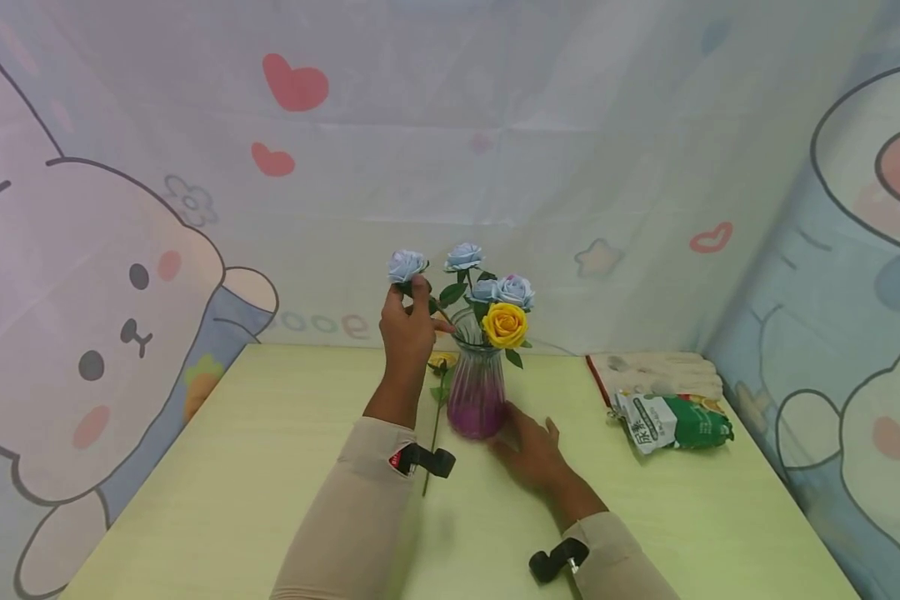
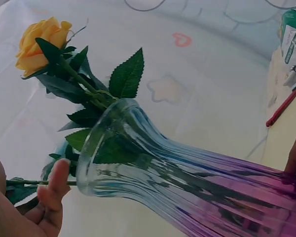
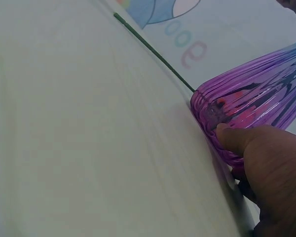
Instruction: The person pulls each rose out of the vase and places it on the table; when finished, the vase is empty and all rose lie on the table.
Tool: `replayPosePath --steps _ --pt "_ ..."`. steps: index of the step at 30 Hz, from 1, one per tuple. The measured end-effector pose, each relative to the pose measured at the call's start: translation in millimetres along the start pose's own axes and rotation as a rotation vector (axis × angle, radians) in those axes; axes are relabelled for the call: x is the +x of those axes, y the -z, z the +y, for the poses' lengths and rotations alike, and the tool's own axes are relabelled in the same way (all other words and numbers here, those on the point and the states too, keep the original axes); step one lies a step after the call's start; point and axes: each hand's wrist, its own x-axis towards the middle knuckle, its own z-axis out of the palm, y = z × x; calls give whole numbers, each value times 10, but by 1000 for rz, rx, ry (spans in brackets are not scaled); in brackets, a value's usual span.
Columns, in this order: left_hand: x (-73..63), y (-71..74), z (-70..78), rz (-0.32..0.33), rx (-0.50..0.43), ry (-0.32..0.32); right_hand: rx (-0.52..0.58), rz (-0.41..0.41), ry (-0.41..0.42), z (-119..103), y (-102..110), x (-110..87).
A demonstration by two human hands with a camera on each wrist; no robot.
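Note:
A ribbed glass vase point(image 1: 477, 392), clear at the mouth and purple below, stands upright on the table. My left hand point(image 1: 408, 333) pinches a light blue rose point(image 1: 407, 266) just under its bloom. In the left wrist view, that flower's stem point(image 2: 44, 182) reaches the vase mouth. Low on the vase, my right hand point(image 1: 536, 454) grips the base, its thumb point(image 3: 232, 137) against the purple glass. More light blue roses point(image 1: 463, 257) and a yellow rose point(image 1: 506, 325) stand in the vase. Behind my left wrist lies another yellow flower point(image 1: 442, 360), partly hidden, its green stem point(image 3: 153, 50) along the tabletop.
At the right of the pale yellow table point(image 1: 285, 467) lies a green and white packet point(image 1: 675, 423). Behind it is a cream-coloured flat item point(image 1: 656, 371) with a red edge. A printed cloth backdrop point(image 1: 495, 167) rises along the table's back and sides.

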Motion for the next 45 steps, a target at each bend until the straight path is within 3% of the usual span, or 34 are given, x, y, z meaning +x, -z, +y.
replayPosePath --steps 7,10,14,19,22,27,30,37,43,45 --pt "50 75 90 -128 -164 87 3 -7 1 -5 15 0" --pt "32 138 134 -195 -172 130 14 -15 2 -12 20 0" --pt "-1 210 141 -265 -143 116 4 -13 6 -14 26 1" --pt "-14 232 90 -350 -205 70 -5 -22 -2 -6 28 2" --pt "-17 199 46 -322 -219 35 -5 -22 0 5 19 1" --pt "-6 107 -48 -127 -141 -45 -14 -27 -3 16 4 0" --pt "-12 70 -90 -58 -148 -63 -5 -24 -6 17 -4 -1" --pt "-1 25 -150 -67 -361 -80 -11 -30 -4 33 0 12" --pt "-15 -3 -203 -98 -421 -173 -7 -19 1 24 -2 2" --pt "-8 -3 -196 -106 -440 -144 -7 -22 -2 24 -1 -1"
